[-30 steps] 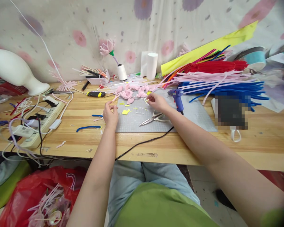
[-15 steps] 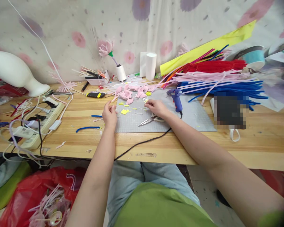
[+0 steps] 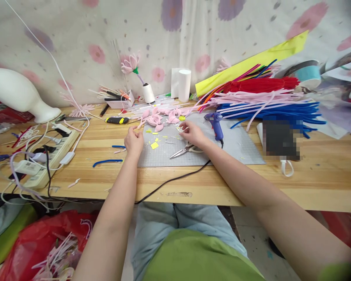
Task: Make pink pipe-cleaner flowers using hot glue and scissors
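Pink strip (image 3: pixel 141 122), slanting away, rightward from left hand (image 3: pixel 133 141), contact unclear

ok so the left arm (image 3: pixel 112 207) is stretched toward 1 o'clock, left hand (image 3: pixel 133 141) kinda loosely curled, while the right arm (image 3: pixel 241 177) is angled toward 10 o'clock, right hand (image 3: pixel 192 134) held with fingers bent in

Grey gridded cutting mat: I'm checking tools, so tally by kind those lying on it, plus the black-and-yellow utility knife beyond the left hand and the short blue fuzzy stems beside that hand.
Blue plastic glue gun: 1
Silver-bladed scissors with pale handles: 1
Black-and-yellow utility knife: 1
Short blue fuzzy stems beside the left hand: 2
Total: 5
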Tool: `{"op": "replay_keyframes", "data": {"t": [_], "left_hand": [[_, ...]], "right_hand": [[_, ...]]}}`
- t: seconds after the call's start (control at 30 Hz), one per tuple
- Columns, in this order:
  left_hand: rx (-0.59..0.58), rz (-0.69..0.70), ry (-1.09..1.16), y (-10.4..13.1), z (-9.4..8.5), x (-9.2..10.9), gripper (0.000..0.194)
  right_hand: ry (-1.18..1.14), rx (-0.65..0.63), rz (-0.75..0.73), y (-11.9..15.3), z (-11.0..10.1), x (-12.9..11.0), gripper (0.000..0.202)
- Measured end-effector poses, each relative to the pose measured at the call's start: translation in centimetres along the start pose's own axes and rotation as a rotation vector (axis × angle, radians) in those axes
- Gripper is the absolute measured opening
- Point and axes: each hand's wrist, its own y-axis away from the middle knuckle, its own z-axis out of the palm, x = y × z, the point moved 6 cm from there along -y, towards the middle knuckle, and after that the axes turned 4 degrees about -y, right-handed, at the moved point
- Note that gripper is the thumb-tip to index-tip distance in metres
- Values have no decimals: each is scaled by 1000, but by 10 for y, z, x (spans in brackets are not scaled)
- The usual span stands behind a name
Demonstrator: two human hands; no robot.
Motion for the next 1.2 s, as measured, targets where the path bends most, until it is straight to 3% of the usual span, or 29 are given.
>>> {"op": "replay_keyframes", "data": {"t": [0.17, 0.4, 0.57, 0.8, 1.03, 1.2], "left_hand": [[-71, 204, -88, -10, 1, 18, 60], [-213, 463, -194, -3, 23, 41, 55], [-228, 574, -282, 2, 34, 50, 55], [-204, 529, -335, -2, 37, 50, 49], [-168, 371, -74, -3, 29, 40, 58], [-166, 222, 115, -1, 25, 31, 62]], "right_hand": [[-194, -45, 106, 2, 4, 7, 26], [-58, -71, 91, 5, 2, 7, 20], [-42, -40, 10, 4, 4, 4, 21], [-54, -5, 15, 4, 4, 4, 19], [-47, -35, 16, 2, 7, -4, 18], [-38, -109, -38, -8, 24, -22, 17]]}}
